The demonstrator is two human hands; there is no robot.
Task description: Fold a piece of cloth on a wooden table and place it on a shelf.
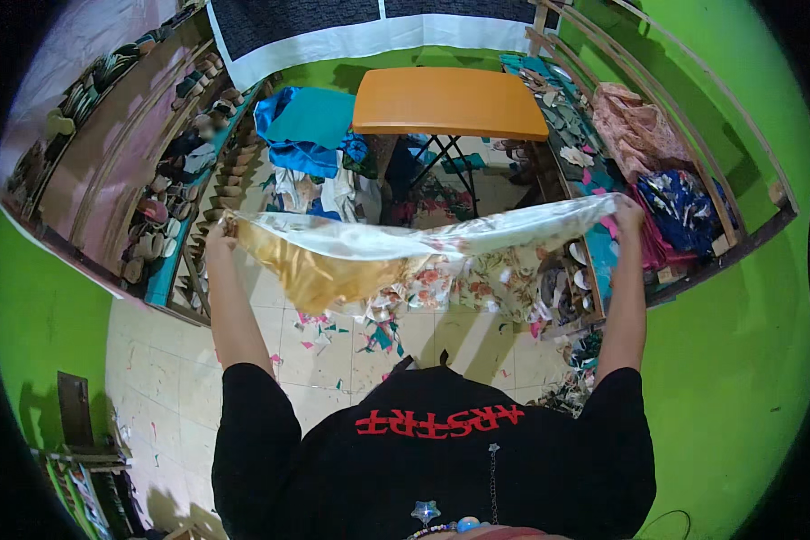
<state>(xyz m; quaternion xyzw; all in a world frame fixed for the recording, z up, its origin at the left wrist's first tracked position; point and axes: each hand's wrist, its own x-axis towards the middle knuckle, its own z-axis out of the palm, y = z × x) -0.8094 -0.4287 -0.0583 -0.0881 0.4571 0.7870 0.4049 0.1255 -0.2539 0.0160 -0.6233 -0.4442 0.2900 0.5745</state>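
A shiny satin cloth [319, 270], white and gold with a floral print, stretches across in front of me at about chest height. My left hand [222, 234] is closed on its left corner, and my right hand [628, 216] grips the opposite corner, slightly higher. Both arms reach forward and wide apart. Along the top the cloth sags a little in the middle; its gold and flowered parts hang below in loose folds. The fingertips are small and partly hidden by the fabric.
Beyond the cloth stands an orange folding table [450, 101], with a pile of blue and teal fabric [310, 126] to its left. Shoe racks [166, 202] line the left side. Peach cloth [634, 130] and blue patterned cloth [679, 211] lie at right. Scraps [382, 335] litter the tiled floor.
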